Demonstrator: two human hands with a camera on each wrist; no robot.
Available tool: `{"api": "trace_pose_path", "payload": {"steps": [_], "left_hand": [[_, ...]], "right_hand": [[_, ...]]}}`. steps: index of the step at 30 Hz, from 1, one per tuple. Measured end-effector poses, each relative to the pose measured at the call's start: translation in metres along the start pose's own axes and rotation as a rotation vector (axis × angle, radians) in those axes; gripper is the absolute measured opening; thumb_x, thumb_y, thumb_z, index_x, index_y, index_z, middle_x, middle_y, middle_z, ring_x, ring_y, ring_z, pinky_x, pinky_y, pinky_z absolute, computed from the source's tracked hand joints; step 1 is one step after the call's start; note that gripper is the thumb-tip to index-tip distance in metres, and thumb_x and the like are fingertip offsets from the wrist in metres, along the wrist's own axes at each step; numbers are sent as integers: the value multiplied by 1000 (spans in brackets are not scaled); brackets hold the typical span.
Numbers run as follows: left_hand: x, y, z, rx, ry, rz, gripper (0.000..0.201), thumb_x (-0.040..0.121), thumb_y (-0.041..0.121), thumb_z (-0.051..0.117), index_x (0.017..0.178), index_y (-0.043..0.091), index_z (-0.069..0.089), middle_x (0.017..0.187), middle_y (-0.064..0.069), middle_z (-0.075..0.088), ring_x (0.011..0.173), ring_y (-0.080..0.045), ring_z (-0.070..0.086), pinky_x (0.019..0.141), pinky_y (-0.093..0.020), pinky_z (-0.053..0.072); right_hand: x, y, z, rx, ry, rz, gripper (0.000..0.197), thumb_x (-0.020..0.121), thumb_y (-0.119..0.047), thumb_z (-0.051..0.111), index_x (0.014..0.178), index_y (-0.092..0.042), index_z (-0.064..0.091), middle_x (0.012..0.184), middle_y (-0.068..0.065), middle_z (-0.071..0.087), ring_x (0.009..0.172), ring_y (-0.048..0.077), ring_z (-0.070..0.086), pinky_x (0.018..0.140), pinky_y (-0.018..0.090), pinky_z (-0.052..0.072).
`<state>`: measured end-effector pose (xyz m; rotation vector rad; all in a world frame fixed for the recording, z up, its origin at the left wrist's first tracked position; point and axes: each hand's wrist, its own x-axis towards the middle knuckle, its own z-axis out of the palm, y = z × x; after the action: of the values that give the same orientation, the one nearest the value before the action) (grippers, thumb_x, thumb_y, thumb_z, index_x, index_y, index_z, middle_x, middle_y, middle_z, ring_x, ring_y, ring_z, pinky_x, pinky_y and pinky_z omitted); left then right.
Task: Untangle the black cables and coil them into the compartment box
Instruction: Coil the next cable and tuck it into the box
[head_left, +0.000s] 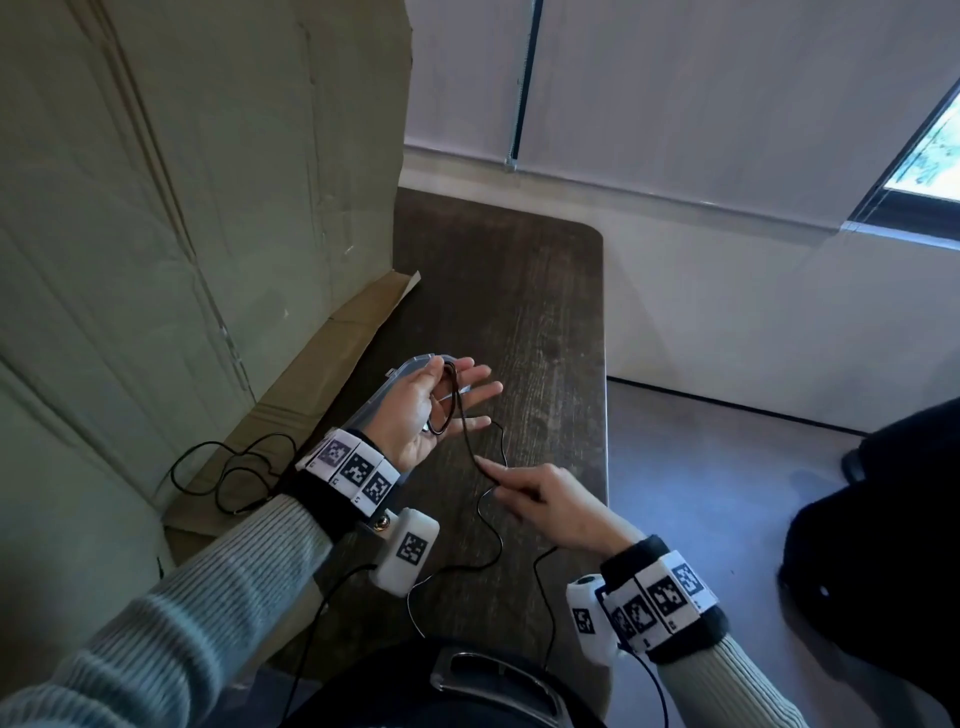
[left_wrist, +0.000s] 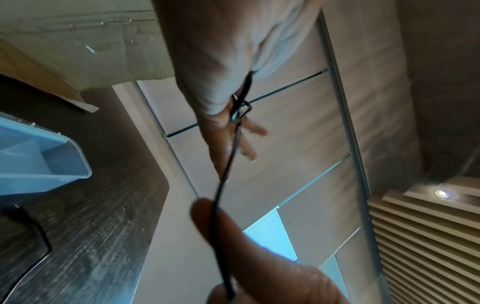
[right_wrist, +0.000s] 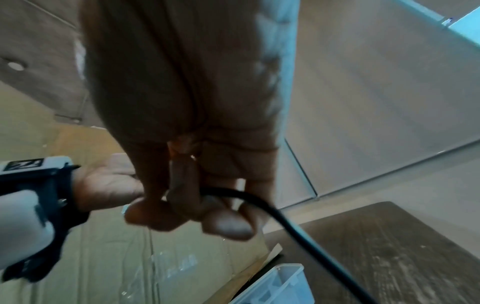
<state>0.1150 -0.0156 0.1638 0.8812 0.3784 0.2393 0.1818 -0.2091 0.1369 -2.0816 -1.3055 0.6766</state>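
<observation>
head | left hand holds cable coil | right hand pinches cable

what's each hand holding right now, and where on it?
Both hold the same black cable. The left hand holds its coiled loops against the palm, fingers spread. The right hand pinches the straight run just below the coil; the rest trails onto the table.
</observation>
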Motion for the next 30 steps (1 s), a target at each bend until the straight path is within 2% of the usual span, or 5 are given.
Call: {"api": "trace_pose_path", "payload": {"steps": [6,11,14,19,30], "left_hand": [[5,-7,-1,158,161,120,27,104,29,29,93,21,53,69,7,41,44,-1,32,38,-14,25],[11,-26,-20,850,-19,397,32,103,32,31,91,24,59,72,7,47,54,-2,43,53,-19,41],[9,-30,-26,1072,-130,375,44,95,55,28,87,31,64,75,10,59,74,-18,57,76,-45,48],[-3,-30,-11,1168,-343,253,73,85,76,6,82,34,67,86,0,67,88,-15,63,91,-41,48],[-10,-24,-11,958,-436,158,28,98,27,47,83,14,66,60,9,55,53,-5,47,53,-18,38]], "right_hand": [[8,-22,0,-142,-219,-80,28,99,-22,51,124,-22,64,91,-25,58,83,-3,55,81,15,41],[8,-32,-15,-107,-7,-138,19,96,-26,57,105,-20,73,95,-18,63,85,-2,58,80,16,46],[10,-29,-22,-15,209,-167,13,93,-23,62,94,-21,75,80,-19,65,75,0,61,73,16,47],[15,-24,-21,181,372,-103,14,92,-20,64,86,-23,76,69,-22,65,68,0,61,67,16,45],[14,-5,-26,567,557,22,10,88,-16,67,82,-11,74,64,1,68,48,1,52,52,14,42]]}}
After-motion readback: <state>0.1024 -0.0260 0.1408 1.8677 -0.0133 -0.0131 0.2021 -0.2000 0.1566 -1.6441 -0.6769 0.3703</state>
